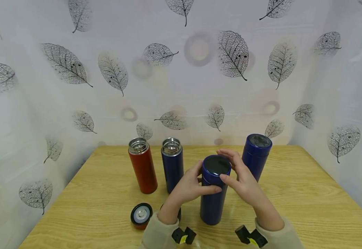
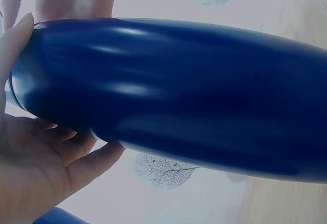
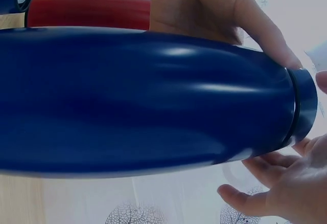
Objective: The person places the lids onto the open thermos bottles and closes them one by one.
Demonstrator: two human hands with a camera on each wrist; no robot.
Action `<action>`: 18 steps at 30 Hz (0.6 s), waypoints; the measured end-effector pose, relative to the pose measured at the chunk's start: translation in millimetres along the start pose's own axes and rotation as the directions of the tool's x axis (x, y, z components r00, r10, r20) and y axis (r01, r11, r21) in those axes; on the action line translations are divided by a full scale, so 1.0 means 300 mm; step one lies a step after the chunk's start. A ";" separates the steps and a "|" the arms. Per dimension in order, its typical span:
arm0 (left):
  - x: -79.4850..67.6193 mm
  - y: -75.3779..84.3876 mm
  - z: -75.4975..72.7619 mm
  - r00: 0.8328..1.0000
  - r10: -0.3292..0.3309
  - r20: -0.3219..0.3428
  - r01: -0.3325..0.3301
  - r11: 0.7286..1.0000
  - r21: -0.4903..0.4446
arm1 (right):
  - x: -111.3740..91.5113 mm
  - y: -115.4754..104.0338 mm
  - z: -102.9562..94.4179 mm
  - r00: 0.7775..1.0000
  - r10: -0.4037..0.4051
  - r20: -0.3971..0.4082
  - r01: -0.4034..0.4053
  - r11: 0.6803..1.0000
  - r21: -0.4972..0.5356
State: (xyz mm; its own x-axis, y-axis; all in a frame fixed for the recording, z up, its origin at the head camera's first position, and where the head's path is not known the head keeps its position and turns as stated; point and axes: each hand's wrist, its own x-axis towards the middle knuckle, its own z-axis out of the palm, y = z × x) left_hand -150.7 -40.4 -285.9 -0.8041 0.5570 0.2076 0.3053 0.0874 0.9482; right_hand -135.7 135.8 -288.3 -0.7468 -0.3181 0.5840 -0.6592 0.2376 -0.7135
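Note:
A deep blue thermos (image 1: 212, 202) with a glossy black-topped lid (image 1: 216, 164) stands upright in front of me. My left hand (image 1: 188, 185) grips its upper body, thumb across the front just below the lid, as the left wrist view also shows. Around the lid is my right hand (image 1: 244, 181), its fingers spread loosely behind and its thumb at the front rim. In the right wrist view the right thumb (image 3: 322, 81) sits just off the lid's top edge, and a dark seam (image 3: 294, 106) runs between lid and body.
Left of the hands stand a red thermos (image 1: 143, 169) and a dark blue thermos (image 1: 172, 169), both lidless with steel necks. An upturned lid (image 1: 141, 214) lies in front; another dark lid (image 1: 179, 214) is partly hidden by my left wrist. A lidded blue thermos (image 1: 257, 155) stands at right.

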 end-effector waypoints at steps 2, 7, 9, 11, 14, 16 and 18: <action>0.000 0.001 0.000 1.000 0.001 0.003 -0.001 1.000 -0.002 | -0.001 -0.002 -0.001 0.999 -0.032 0.014 0.032 0.999 0.018; -0.001 0.001 0.000 1.000 0.000 0.005 0.000 1.000 -0.008 | -0.003 -0.002 -0.002 0.998 -0.055 0.015 0.055 0.998 0.028; -0.002 0.002 0.000 1.000 -0.002 0.003 0.002 1.000 -0.007 | -0.003 -0.001 -0.003 0.999 -0.042 0.005 0.042 0.999 0.006; -0.003 0.004 0.000 1.000 -0.002 0.002 0.002 1.000 -0.002 | -0.004 -0.001 -0.003 1.000 -0.019 -0.010 0.019 0.999 -0.031; -0.004 0.007 0.000 1.000 -0.004 0.001 0.004 1.000 0.007 | -0.004 -0.002 -0.002 0.999 0.021 -0.035 -0.024 0.997 -0.075; -0.003 0.007 0.000 1.000 -0.003 0.001 0.003 1.000 0.012 | -0.003 -0.003 -0.001 0.998 0.046 -0.053 -0.050 0.995 -0.090; -0.002 0.005 0.000 1.000 -0.001 0.004 0.001 1.000 0.013 | -0.001 -0.002 0.001 0.995 0.070 -0.070 -0.076 0.993 -0.094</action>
State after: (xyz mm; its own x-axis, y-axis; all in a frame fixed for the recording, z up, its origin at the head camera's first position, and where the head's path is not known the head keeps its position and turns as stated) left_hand -149.8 -40.5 -284.6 -0.8026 0.5601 0.2053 0.3109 0.0991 0.9453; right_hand -135.1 135.5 -288.0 -0.7951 -0.2361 0.5586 -0.6059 0.3464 -0.7162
